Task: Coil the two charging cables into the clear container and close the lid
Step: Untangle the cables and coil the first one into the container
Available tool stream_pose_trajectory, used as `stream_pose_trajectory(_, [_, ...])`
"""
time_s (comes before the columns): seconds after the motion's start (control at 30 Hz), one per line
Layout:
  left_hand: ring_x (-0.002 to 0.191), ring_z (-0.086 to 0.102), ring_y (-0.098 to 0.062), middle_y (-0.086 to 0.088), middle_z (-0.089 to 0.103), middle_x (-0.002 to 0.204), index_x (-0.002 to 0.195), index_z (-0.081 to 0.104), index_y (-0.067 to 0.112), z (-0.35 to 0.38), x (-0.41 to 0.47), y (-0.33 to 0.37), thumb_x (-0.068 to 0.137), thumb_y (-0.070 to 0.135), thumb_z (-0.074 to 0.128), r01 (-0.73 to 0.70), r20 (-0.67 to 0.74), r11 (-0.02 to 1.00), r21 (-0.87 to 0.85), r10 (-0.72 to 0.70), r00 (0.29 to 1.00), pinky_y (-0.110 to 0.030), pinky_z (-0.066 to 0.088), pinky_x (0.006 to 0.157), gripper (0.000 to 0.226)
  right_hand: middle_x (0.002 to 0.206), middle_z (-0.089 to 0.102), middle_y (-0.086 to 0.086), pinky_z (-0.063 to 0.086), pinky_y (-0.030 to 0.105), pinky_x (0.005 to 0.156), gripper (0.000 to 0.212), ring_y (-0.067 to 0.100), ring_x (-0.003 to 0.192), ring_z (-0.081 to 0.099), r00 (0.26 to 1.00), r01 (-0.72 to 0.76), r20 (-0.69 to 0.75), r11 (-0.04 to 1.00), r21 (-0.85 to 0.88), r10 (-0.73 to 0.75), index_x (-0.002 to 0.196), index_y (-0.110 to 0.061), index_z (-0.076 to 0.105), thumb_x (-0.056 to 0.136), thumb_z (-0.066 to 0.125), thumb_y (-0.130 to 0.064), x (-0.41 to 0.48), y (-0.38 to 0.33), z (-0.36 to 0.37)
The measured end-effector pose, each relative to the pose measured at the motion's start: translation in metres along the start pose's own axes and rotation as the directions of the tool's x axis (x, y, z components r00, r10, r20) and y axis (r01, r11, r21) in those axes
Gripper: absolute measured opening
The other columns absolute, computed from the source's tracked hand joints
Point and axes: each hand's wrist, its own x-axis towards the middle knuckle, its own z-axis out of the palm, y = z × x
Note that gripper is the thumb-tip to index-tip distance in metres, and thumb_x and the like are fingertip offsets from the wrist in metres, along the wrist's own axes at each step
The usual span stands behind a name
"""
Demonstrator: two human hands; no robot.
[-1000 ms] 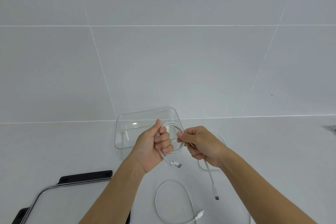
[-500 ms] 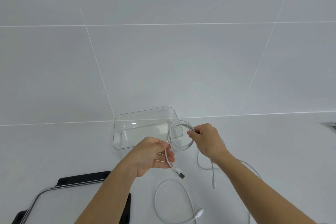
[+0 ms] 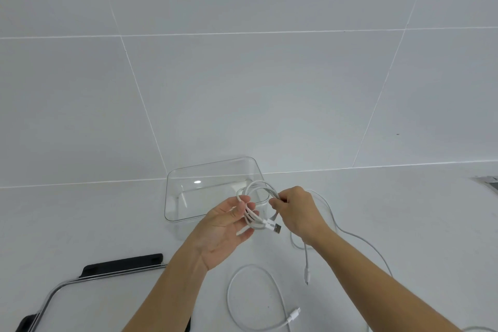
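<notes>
The clear container [image 3: 172, 197] stands open on the worktop [image 3: 404, 210] directly beyond my hands, long axis left to right. My left hand [image 3: 223, 229], which I judge nearer it, and my right hand [image 3: 296, 210] both grip the coiled cable [image 3: 258, 185] at its near rim.

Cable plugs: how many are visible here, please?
3: silver USB plug beside the left hand, small pale plug below the right hand, white plug on the counter; another may be hidden.
</notes>
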Motion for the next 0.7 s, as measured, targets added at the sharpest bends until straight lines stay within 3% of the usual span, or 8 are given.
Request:
stream_pose_trajectory(0.1, [0.064, 0.060, -0.018, -0.004, 0.062, 0.065, 0.072, 0.067, 0.009, 0.004, 0.005, -0.003, 0.068, 0.005, 0.063, -0.122, -0.005, 0.992, -0.029, 0.122, 0.993, -0.028, 0.052, 0.069, 0.007, 0.056, 0.033, 0.007, 0.017, 0.018, 0.036, 0.025, 0.014, 0.043, 0.022, 0.999, -0.017, 0.036, 0.998, 0.059, 0.014, 0.065, -0.008, 0.048, 0.089, 0.052, -0.011, 0.000, -0.001, 0.002])
stream_pose_trajectory(0.2, [0.052, 0.057, -0.016, -0.004, 0.058, 0.059, 0.076, 0.061, 0.004, 0.009, 0.008, -0.006, 0.066, -0.001, 0.064, -0.255, -0.068, 0.966, -0.044, 0.252, 0.965, -0.022, 0.053, 0.056, 0.011, 0.057, 0.043, 0.011, 0.020, 0.016, 0.033, 0.024, 0.008, 0.031, 0.026, 0.998, -0.030, 0.064, 0.989, 0.146, 0.021, 0.065, -0.007, 0.049, 0.089, 0.052, -0.009, 0.000, -0.003, 0.004])
stream_pose_trajectory(0.3, [0.049, 0.058, -0.016, -0.003, 0.060, 0.059, 0.076, 0.061, 0.002, 0.014, 0.009, -0.007, 0.071, -0.010, 0.064, -0.361, -0.136, 0.929, 0.077, 0.368, 0.920, -0.023, 0.053, 0.055, 0.013, 0.050, 0.042, 0.006, 0.022, 0.014, 0.031, 0.027, 0.006, 0.025, 0.027, 0.998, -0.020, 0.064, 0.985, 0.170, 0.010, 0.062, -0.005, 0.046, 0.088, 0.051, -0.008, -0.002, -0.005, 0.003])
stream_pose_trajectory(0.47, [0.051, 0.064, -0.014, 0.006, 0.068, 0.061, 0.081, 0.062, 0.004, 0.021, 0.007, -0.011, 0.076, -0.005, 0.069, -0.409, -0.189, 0.758, 0.508, 0.561, 0.806, -0.020, 0.052, 0.056, 0.013, 0.051, 0.038, 0.007, 0.024, 0.012, 0.031, 0.027, 0.004, 0.024, 0.035, 0.999, -0.019, 0.050, 0.980, 0.198, 0.009, 0.064, -0.006, 0.045, 0.090, 0.051, -0.008, -0.003, -0.006, 0.003])
stream_pose_trajectory(0.57, [0.051, 0.064, -0.011, 0.011, 0.068, 0.063, 0.078, 0.060, 0.014, 0.023, 0.010, -0.016, 0.077, 0.003, 0.071, -0.381, -0.180, 0.640, 0.667, 0.635, 0.751, -0.030, 0.055, 0.060, 0.015, 0.049, 0.038, 0.005, 0.024, 0.012, 0.030, 0.025, 0.004, 0.023, 0.034, 0.998, -0.020, 0.058, 0.979, 0.201, 0.009, 0.066, -0.005, 0.049, 0.090, 0.051, -0.009, -0.004, -0.006, 0.004])
stream_pose_trajectory(0.7, [0.053, 0.067, -0.013, -0.004, 0.069, 0.076, 0.086, 0.056, 0.013, 0.022, 0.011, -0.023, 0.083, 0.007, 0.065, -0.327, -0.168, 0.526, 0.785, 0.689, 0.705, -0.040, 0.058, 0.060, 0.011, 0.051, 0.034, 0.004, 0.022, 0.016, 0.035, 0.030, 0.012, 0.038, 0.027, 0.999, -0.010, 0.055, 0.989, 0.150, 0.002, 0.061, -0.007, 0.044, 0.090, 0.052, -0.012, -0.003, -0.002, 0.006])
